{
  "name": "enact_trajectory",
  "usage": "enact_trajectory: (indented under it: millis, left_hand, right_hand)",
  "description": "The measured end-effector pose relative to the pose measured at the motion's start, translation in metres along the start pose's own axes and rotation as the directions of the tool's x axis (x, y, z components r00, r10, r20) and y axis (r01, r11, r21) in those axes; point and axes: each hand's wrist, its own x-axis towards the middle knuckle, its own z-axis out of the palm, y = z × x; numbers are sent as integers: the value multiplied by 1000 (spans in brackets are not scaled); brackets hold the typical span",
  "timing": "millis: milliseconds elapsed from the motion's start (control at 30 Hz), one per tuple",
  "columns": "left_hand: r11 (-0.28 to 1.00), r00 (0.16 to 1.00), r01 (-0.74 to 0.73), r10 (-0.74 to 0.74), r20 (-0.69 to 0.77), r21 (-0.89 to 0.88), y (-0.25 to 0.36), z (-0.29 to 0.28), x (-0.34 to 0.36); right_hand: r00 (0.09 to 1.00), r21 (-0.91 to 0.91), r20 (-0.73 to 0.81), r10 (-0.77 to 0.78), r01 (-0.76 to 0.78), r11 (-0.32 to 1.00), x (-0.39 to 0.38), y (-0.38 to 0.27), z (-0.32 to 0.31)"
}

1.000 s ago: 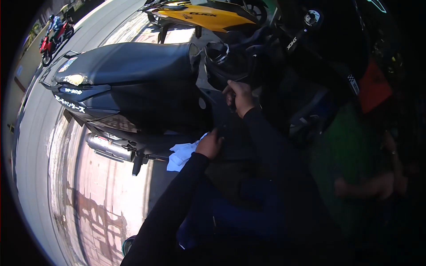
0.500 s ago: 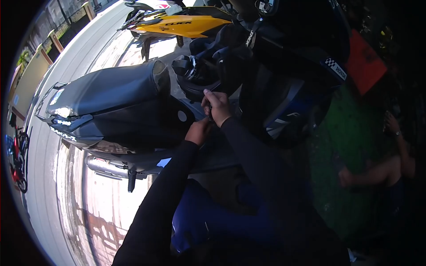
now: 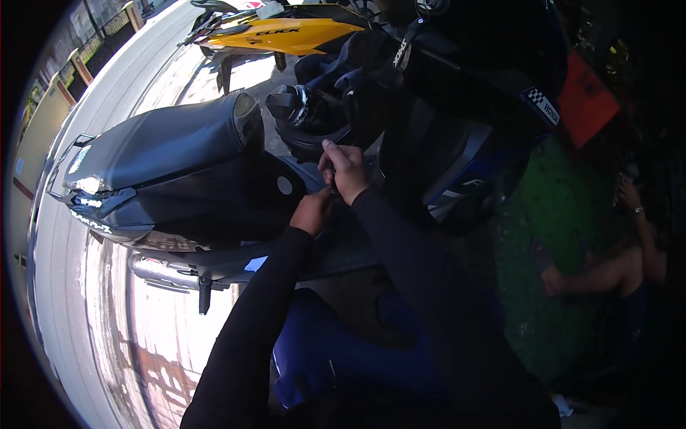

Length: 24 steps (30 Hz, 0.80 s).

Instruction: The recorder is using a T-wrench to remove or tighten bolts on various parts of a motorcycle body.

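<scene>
My right hand [image 3: 345,173] is curled, thumb up, over the dark scooter's footboard, just in front of the black seat [image 3: 153,139]; what is in its fingers is hidden. My left hand [image 3: 312,211] is just below and left of it, fingers curled close to the right hand's, their contents too dark to make out. A black bag-like bundle [image 3: 307,118] lies beyond my hands. A pale blue cloth [image 3: 256,263] shows partly beside my left forearm. The scooter's dark side panel [image 3: 214,200] is left of my hands.
A yellow-and-black scooter [image 3: 282,36] stands beyond. The scooter's dark front [image 3: 475,86] rises at right. A red panel [image 3: 586,96] and another person's bent leg and arm [image 3: 597,279], over green ground [image 3: 536,193], are at right. A silver exhaust [image 3: 153,272] is low left, beside the sunlit pavement [image 3: 164,325].
My left hand has moved up from the cloth to meet my right hand. The view has shifted, and the red motorcycle with a rider on the road is out of sight.
</scene>
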Motion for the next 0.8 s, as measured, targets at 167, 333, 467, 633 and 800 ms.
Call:
enact_trajectory:
  millis: [167,333,467,633,800]
  left_hand:
    - [1000,1000,21,-21,13,-17,1,-2,-1]
    - [1000,1000,-23,23,-14,-13,4,-4,-1]
    - [1000,1000,-16,17,4,-25,5,-6,-2]
    - [999,999,-35,35,-8,-22,2,-4,-2]
    - [999,999,-19,17,-47,-45,-6,-3,-5]
  right_hand:
    - [1000,19,-27,-15,15,1000,1,2,2]
    - [999,27,4,-33,33,999,1,0,-1]
    - [1000,23,-13,3,-3,1000,0,-2,-1]
    - [997,-140,-70,-19,9,990,-2,-3,4]
    - [987,-411,-125,-98,38,911,-9,-14,16]
